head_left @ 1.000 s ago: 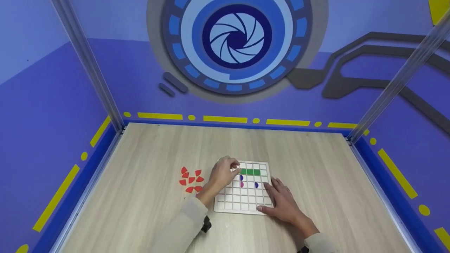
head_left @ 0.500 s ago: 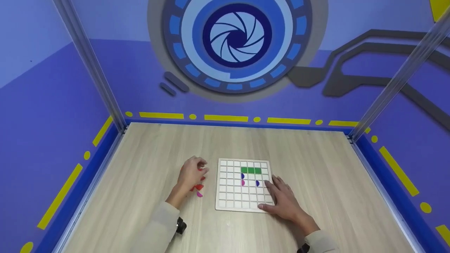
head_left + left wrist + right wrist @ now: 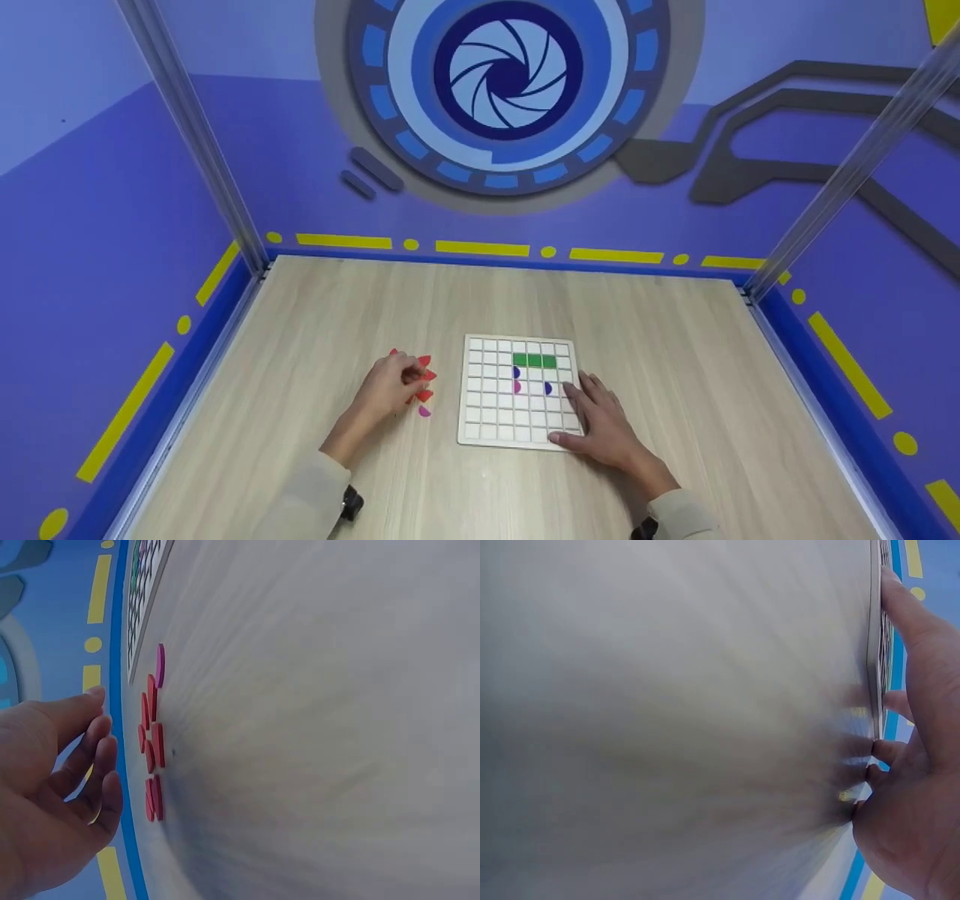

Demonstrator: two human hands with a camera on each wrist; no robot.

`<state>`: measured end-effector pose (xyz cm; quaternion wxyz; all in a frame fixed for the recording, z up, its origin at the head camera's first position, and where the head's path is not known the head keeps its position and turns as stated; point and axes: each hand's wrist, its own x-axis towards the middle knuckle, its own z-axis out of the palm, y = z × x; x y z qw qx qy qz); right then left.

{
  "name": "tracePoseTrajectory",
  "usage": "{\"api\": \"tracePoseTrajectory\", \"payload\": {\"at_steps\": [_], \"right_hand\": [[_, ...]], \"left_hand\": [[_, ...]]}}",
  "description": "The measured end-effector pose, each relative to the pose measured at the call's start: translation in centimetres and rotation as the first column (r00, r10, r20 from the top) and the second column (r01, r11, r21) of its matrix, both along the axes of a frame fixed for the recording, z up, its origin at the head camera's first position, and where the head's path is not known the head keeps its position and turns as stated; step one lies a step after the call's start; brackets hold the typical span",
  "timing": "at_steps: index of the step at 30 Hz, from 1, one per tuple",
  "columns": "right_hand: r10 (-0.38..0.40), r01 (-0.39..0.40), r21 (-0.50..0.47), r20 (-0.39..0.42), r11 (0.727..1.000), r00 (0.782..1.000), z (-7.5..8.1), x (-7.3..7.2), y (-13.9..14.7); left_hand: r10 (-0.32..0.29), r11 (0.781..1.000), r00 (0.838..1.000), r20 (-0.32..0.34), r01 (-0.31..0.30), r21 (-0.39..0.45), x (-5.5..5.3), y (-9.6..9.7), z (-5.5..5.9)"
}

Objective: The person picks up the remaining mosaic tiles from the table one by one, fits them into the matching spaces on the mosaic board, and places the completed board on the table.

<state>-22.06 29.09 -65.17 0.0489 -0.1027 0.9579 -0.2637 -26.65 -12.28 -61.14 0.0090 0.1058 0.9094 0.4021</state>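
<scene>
My left hand (image 3: pixel 384 384) hovers over several red wedge-shaped pieces (image 3: pixel 424 396), hiding part of the group. In the left wrist view, that hand (image 3: pixel 37 802) has loosely bent fingers, thumb near the index fingertip, with nothing visible between them. A magenta half-round piece (image 3: pixel 424 412) lies just in front of the red ones. My right hand (image 3: pixel 606 431) rests at the right edge of a white gridded board (image 3: pixel 489 431), thumb on its near corner. Three green squares (image 3: pixel 535 361) form a row on it. Below them sit two dark purple half-rounds (image 3: pixel 548 388) and a pink half-round (image 3: pixel 517 387).
The light wood table (image 3: pixel 360 300) carries the board and the loose pieces. Blue printed panels (image 3: pixel 480 217) with yellow marks enclose its back and sides. Metal posts (image 3: pixel 195 142) stand at the back corners.
My left hand has left the board and moved left to the red pieces, then shifted slightly further left and nearer. The right hand stays at the board's edge.
</scene>
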Motion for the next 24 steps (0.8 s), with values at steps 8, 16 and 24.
{"api": "tracePoseTrajectory", "payload": {"at_steps": [8,16,24], "right_hand": [[-0.008,0.008,-0.031,-0.01,0.999,1.0,0.1,0.0,0.4],[0.005,-0.006,-0.034,-0.018,0.999,1.0,-0.3,0.3,0.6],[0.015,-0.017,-0.027,-0.069,0.999,0.997,-0.4,0.1,0.1]], "left_hand": [[-0.059,0.998,0.998,-0.028,0.058,-0.031,1.4,-0.7,-0.3],[-0.159,0.984,0.986,-0.045,0.155,-0.085,2.0,-0.3,-1.0],[-0.15,0.981,0.986,-0.071,0.139,-0.139,2.9,-0.6,-2.0]]}}
